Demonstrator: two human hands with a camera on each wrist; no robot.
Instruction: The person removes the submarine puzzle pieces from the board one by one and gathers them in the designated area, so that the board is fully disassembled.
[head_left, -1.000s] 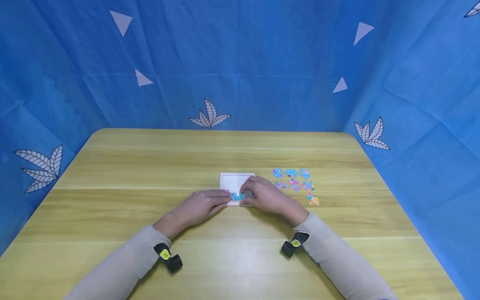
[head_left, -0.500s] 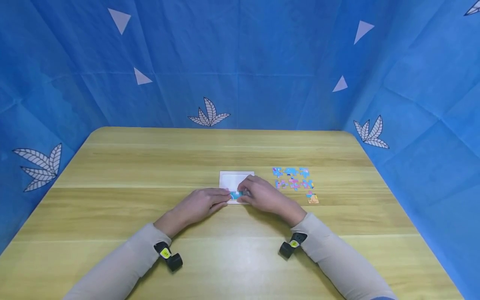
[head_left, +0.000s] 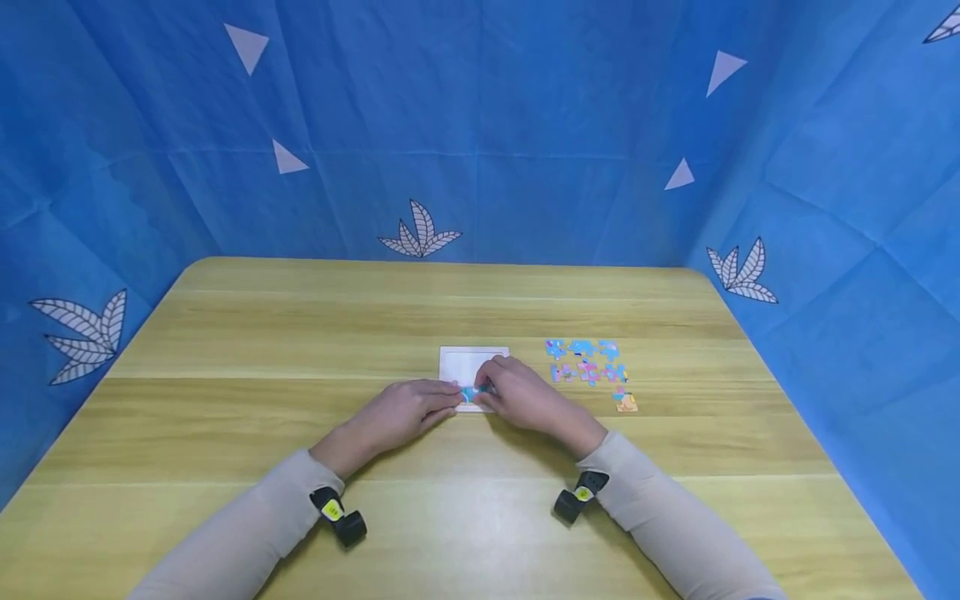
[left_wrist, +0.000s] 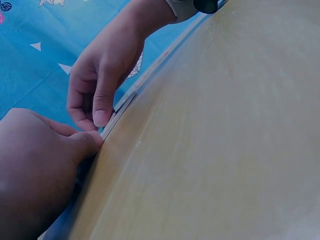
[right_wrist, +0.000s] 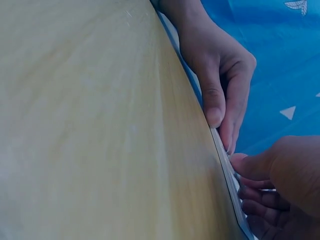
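Note:
A white puzzle tray [head_left: 462, 363] with a raised border lies mid-table in the head view. Blue jigsaw pieces [head_left: 468, 395] line its near side between the hands. My left hand [head_left: 401, 410] holds the tray's near left corner, its fingers over the top and its thumb at the near edge. My right hand [head_left: 527, 395] has curled fingers and pinches a jigsaw piece at the tray's near right; the fingertips mostly hide that piece. In the right wrist view, the left thumb [right_wrist: 215, 114] touches the tray's edge [right_wrist: 226, 172].
To the right of the tray, loose jigsaw pieces [head_left: 587, 371] in blue, pink and yellow lie spread in rough rows. A wooden table [head_left: 300, 333] bears everything. Blue cloth [head_left: 480, 125] hangs behind and at both sides.
My right hand has shifted slightly left, bringing its fingertips closer to the left hand over the blue jigsaw pieces. The left hand stays in place, and the loose pieces lie as before.

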